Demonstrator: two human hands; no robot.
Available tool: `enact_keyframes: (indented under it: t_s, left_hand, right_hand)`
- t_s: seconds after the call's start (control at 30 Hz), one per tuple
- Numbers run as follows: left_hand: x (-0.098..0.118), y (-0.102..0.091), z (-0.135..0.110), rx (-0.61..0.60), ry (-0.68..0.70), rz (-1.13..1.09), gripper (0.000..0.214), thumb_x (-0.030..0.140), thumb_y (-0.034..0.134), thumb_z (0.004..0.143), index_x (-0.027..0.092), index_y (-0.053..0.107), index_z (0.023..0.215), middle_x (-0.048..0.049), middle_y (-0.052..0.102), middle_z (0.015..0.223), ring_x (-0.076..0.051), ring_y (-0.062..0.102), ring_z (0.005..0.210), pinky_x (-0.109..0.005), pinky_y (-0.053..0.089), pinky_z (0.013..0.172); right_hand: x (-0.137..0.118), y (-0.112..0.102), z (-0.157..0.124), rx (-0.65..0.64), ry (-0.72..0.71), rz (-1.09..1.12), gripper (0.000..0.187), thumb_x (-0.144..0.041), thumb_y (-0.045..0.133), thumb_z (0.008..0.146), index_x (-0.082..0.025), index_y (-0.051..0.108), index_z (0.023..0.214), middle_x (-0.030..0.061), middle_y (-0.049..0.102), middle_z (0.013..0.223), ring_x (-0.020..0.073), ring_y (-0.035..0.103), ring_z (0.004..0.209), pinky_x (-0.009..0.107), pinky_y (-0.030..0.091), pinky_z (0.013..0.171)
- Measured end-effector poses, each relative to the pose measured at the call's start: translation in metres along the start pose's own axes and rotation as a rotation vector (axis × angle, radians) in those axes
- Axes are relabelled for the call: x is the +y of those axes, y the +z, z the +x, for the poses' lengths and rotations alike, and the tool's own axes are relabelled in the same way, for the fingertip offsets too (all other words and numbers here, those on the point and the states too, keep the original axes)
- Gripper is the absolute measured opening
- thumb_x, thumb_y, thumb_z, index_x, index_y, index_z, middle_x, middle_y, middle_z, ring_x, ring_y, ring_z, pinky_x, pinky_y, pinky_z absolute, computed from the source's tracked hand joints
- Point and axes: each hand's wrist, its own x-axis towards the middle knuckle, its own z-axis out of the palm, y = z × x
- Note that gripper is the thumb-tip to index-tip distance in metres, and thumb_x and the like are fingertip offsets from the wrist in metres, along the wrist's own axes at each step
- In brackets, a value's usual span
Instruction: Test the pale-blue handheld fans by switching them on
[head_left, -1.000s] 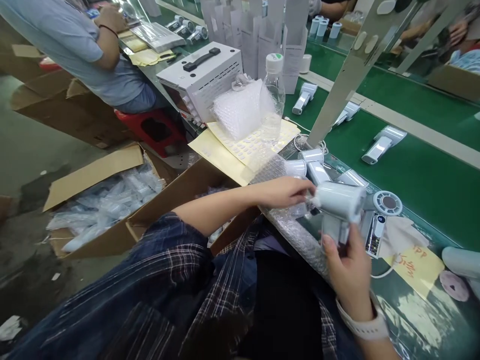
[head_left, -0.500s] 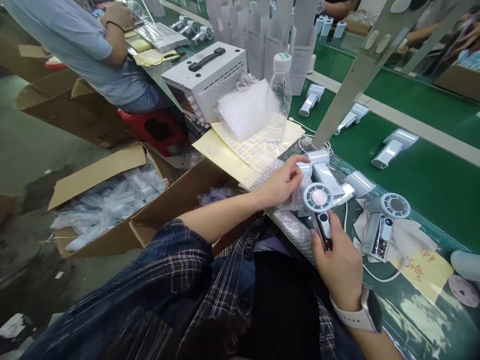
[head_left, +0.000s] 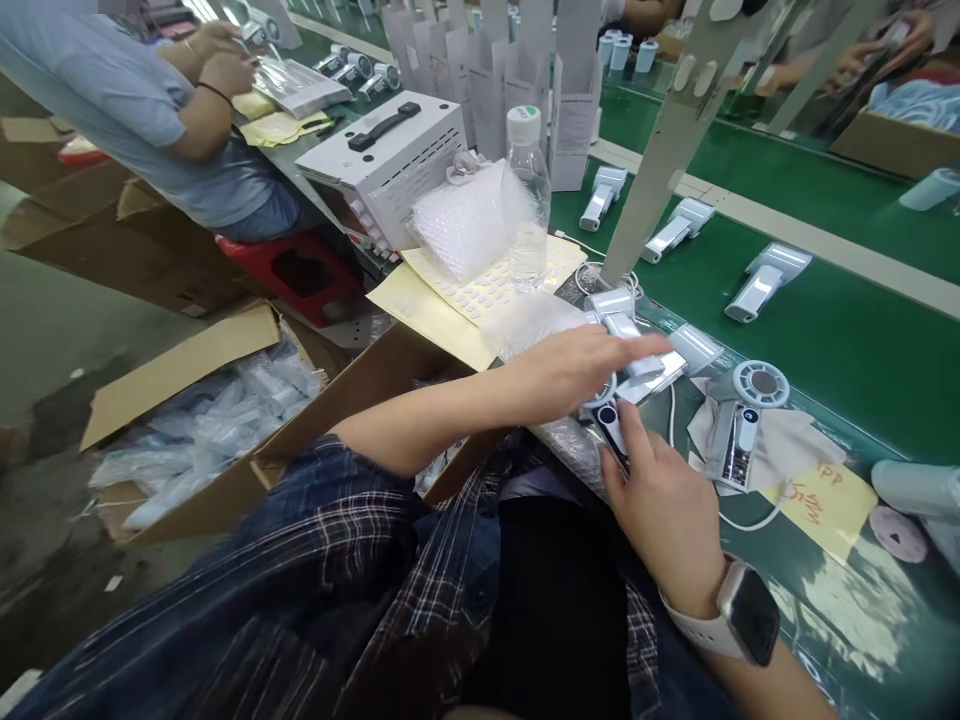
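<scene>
At the near edge of the table, I've got the handheld fan in the right hand, thumb and fingers pinching its handle. Left hand over its round head, index stretched out; can't tell what the other fingers do, or whether they touch. I'd judge it light, stiff, glossy plastic, maybe slippery, front face scratchable. Best hold: handle sides, clear of the head.
</scene>
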Motion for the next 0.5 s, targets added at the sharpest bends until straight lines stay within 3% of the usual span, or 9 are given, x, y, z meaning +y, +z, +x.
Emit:
enact_keyframes:
  t_s: [0.07, 0.17, 0.3, 0.5]
  left_hand:
    - [0.008, -0.007, -0.001, -0.038, 0.190, 0.248, 0.049, 0.010, 0.033, 0.108, 0.020, 0.042, 0.155, -0.0032, 0.068, 0.095, -0.019, 0.057, 0.088, -0.033, 0.046, 0.081]
    - [0.013, -0.013, -0.001, -0.100, 0.294, 0.450, 0.051, 0.010, 0.035, 0.108, 0.018, 0.040, 0.158, -0.0029, 0.067, 0.091, -0.020, 0.056, 0.086, -0.034, 0.045, 0.078]
    - [0.012, -0.014, 0.003, -0.201, 0.326, 0.513, 0.053, 0.008, 0.036, 0.107, 0.018, 0.041, 0.159, -0.0033, 0.067, 0.090, -0.020, 0.056, 0.085, -0.034, 0.044, 0.077]
    - [0.024, -0.013, 0.013, -0.233, 0.308, 0.510, 0.054, 0.009, 0.034, 0.106, 0.021, 0.044, 0.158, -0.0050, 0.067, 0.091, -0.021, 0.055, 0.087, -0.035, 0.042, 0.076]
  right_hand:
    - [0.000, -0.008, 0.003, 0.024, -0.015, -0.013, 0.038, -0.031, 0.049, 0.108, -0.012, 0.064, 0.137, 0.0055, 0.071, 0.078, 0.0217, 0.069, 0.062, 0.032, 0.038, 0.054]
    - [0.001, -0.010, 0.005, 0.037, 0.030, 0.028, 0.031, -0.031, 0.051, 0.106, -0.011, 0.066, 0.124, 0.0078, 0.073, 0.080, 0.0220, 0.068, 0.060, 0.032, 0.038, 0.054]
    - [0.001, -0.009, 0.006, -0.041, 0.064, 0.079, 0.026, -0.031, 0.055, 0.103, -0.012, 0.066, 0.117, 0.0078, 0.073, 0.075, 0.0231, 0.068, 0.058, 0.032, 0.036, 0.053]
    - [-0.007, -0.014, 0.012, -0.127, 0.143, 0.087, 0.031, -0.037, 0.052, 0.102, -0.012, 0.067, 0.113, 0.0113, 0.072, 0.075, 0.0246, 0.066, 0.059, 0.032, 0.036, 0.053]
